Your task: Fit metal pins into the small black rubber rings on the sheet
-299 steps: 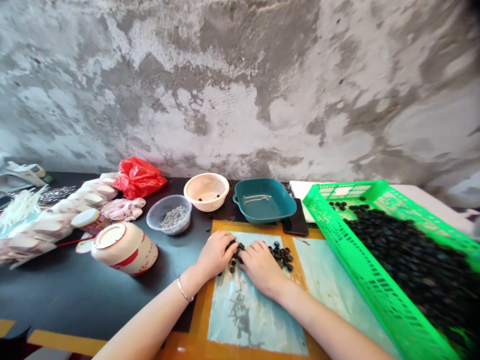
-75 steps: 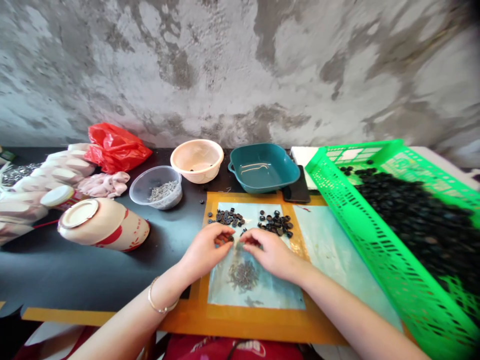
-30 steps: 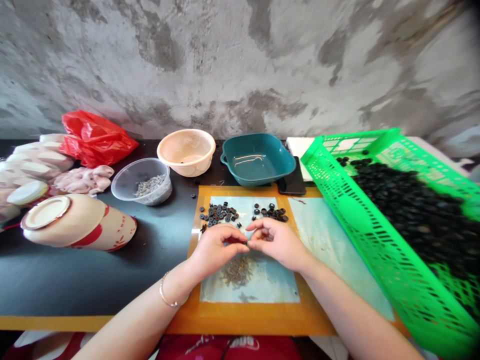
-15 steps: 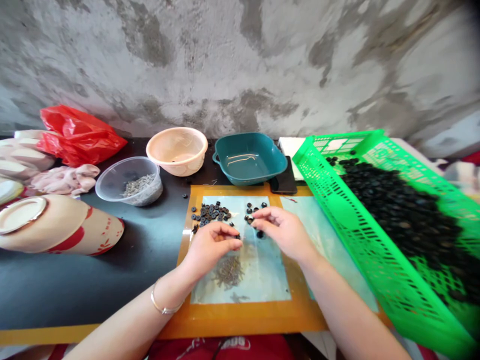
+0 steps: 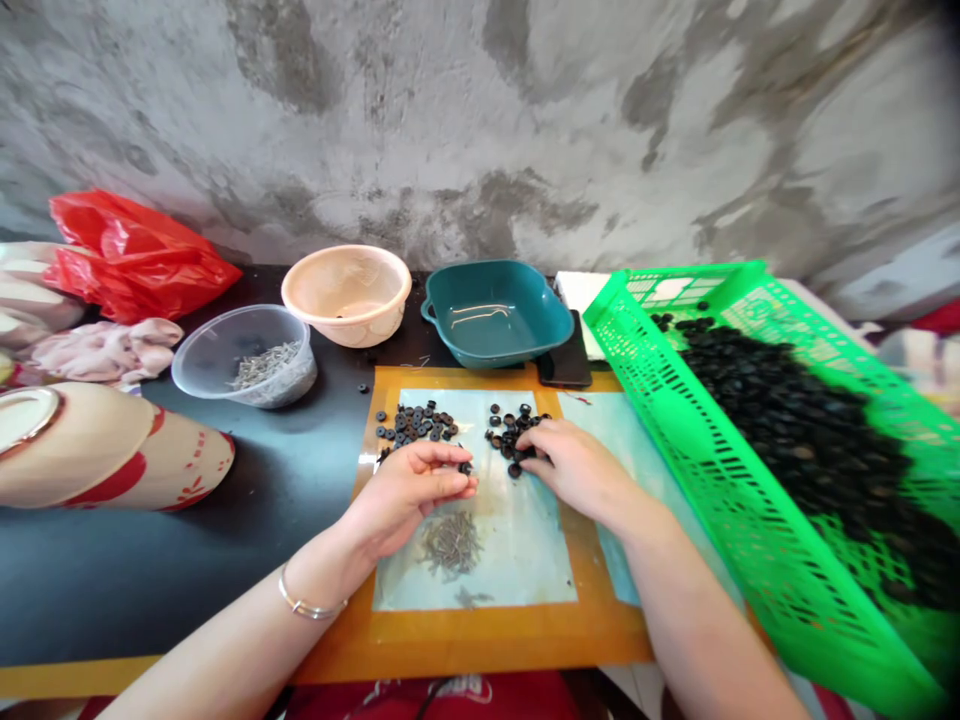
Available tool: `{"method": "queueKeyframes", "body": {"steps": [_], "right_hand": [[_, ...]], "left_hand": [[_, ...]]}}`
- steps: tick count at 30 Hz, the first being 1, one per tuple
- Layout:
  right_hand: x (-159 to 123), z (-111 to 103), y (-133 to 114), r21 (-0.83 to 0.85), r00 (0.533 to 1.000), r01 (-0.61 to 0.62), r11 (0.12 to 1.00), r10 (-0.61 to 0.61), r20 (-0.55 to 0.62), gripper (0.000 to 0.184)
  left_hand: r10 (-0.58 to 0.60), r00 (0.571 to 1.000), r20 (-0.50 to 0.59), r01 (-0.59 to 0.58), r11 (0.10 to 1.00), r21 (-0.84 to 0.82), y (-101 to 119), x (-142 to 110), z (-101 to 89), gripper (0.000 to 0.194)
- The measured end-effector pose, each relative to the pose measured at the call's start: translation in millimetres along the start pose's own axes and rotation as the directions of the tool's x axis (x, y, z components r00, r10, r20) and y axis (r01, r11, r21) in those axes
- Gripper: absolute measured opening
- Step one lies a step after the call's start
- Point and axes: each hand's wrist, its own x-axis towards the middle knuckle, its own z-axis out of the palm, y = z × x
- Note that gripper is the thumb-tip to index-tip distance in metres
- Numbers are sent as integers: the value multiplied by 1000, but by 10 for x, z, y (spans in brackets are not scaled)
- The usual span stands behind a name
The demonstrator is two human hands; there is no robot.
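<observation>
My left hand (image 5: 420,488) is closed in a pinch on a small black part (image 5: 465,468), mostly hidden by the fingertips. My right hand (image 5: 576,462) reaches into a loose group of small black round caps (image 5: 510,432), its thumb and finger closing around one at the group's right side. To the left, beyond my left hand, lies a pile of black ring-shaped pieces (image 5: 416,424) with holes in the middle. Nearer to me, a heap of thin metal pins (image 5: 452,545) rests on the pale blue sheet (image 5: 517,570).
A green plastic basket (image 5: 697,480) full of black pieces borders the right side. Behind the sheet stand a teal basin (image 5: 499,320), a peach bowl (image 5: 349,290) and a clear bowl (image 5: 232,350) of metal pins. A patterned container (image 5: 135,450) and red bag (image 5: 142,260) sit left.
My right hand has moved slightly right and down onto the black caps, and more of them now show in that group. My left hand keeps its pinch. The view has shifted a little.
</observation>
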Motion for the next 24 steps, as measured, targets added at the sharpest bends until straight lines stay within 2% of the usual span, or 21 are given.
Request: {"method": "queueKeyframes", "body": {"steps": [10, 15, 18, 20, 22, 24], "right_hand": [[-30, -46, -29, -96, 990, 140, 985, -137, 36, 14], [-19, -65, -4, -72, 992, 124, 990, -122, 38, 10], [-30, -94, -15, 109, 999, 45, 993, -46, 6, 9], [-51, -96, -70, 287, 1000, 17, 958, -13, -16, 11], [-76, -68, -157, 476, 999, 33, 879, -16, -40, 14], [-93, -9, -250, 655, 998, 53, 754, -20, -58, 17]], "left_hand": [[53, 998, -46, -49, 995, 86, 37, -41, 70, 34], [70, 996, -48, -63, 989, 136, 39, -38, 66, 35], [96, 994, -51, -86, 980, 180, 43, -34, 67, 33], [124, 990, -62, -109, 972, 207, 49, -39, 77, 30], [154, 985, -75, -134, 965, 223, 61, -52, 93, 27], [178, 980, -85, -155, 962, 225, 76, -72, 111, 24]]}}
